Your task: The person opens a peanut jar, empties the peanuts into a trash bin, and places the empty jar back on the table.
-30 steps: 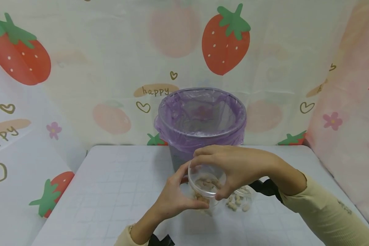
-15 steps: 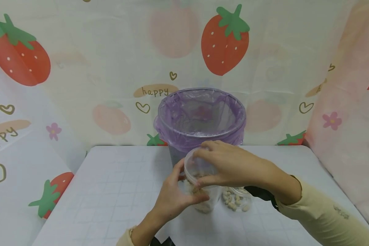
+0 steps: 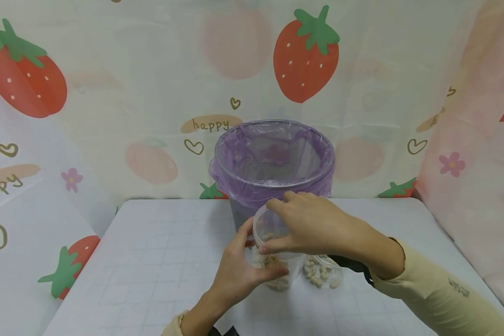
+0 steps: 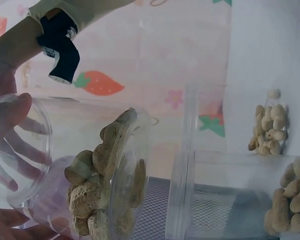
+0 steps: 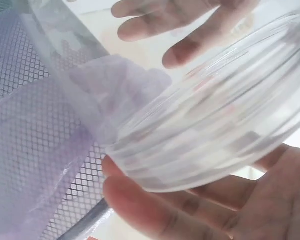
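Observation:
In the head view my left hand (image 3: 235, 266) grips a clear jar from its left side, thumb in front. Peanuts (image 4: 87, 195) lie in the bottom of this jar (image 4: 85, 117) in the left wrist view, its base raised off the table. Over its top, my right hand (image 3: 315, 224) spans the clear round lid (image 3: 273, 221), thumb and fingers on the edge. The right wrist view brings the ribbed rim (image 5: 215, 135) close. Whether the lid sits fully down I cannot tell. Fingers of both hands are partly hidden.
A mesh bin (image 3: 241, 212) with a purple liner (image 3: 235, 182) stands just behind the hands. Two clear jars holding peanuts stand on the table: a nearer jar (image 4: 225, 175) and a farther jar (image 4: 215, 105). Strawberry-printed cloth (image 3: 164, 60) surrounds the white table (image 3: 159, 261).
My right hand has shifted left and turned over the lid, its thumb sweeping from the right side to the front left. The left hand keeps its grip on the jar.

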`<action>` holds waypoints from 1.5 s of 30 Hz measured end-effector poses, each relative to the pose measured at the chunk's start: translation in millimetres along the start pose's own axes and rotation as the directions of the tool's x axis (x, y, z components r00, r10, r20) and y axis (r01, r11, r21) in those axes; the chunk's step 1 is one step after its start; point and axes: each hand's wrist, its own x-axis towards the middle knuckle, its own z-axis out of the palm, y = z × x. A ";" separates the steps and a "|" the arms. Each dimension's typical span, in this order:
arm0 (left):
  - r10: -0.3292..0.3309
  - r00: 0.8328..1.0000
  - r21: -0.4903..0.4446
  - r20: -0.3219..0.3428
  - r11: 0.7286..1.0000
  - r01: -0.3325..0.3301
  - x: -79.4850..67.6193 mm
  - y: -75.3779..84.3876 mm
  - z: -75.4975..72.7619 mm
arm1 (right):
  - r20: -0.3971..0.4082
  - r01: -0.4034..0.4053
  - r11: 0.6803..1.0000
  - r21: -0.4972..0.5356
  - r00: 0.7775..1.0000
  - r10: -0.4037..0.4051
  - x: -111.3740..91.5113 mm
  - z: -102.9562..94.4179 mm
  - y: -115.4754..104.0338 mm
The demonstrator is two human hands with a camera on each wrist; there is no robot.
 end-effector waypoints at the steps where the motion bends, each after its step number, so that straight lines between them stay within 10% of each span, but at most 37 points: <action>1: -0.001 1.000 0.000 -0.002 1.000 0.001 0.2 0.0 0.0 | 0.006 0.001 1.000 0.004 1.000 -0.001 0.7 -0.2 0.6; 9: 0.014 0.999 -0.012 0.041 1.000 -0.014 0.8 -3.2 -3.0 | 0.091 0.126 0.986 0.110 0.987 -0.136 2.5 -6.1 11.4; 23: 0.025 0.994 -0.070 0.109 0.997 -0.018 0.5 -5.2 -7.3 | 0.223 0.367 0.896 0.249 0.879 -0.422 5.1 -21.7 26.6; 35: 0.018 0.999 -0.017 0.029 1.000 -0.018 -0.5 -2.0 -5.3 | 0.066 0.150 0.983 0.103 0.985 -0.157 1.0 -11.5 4.9; 45: -0.008 1.000 0.012 -0.002 1.000 0.009 -1.4 0.2 -4.7 | 0.104 0.027 0.999 0.018 0.994 -0.029 3.5 -9.4 -3.3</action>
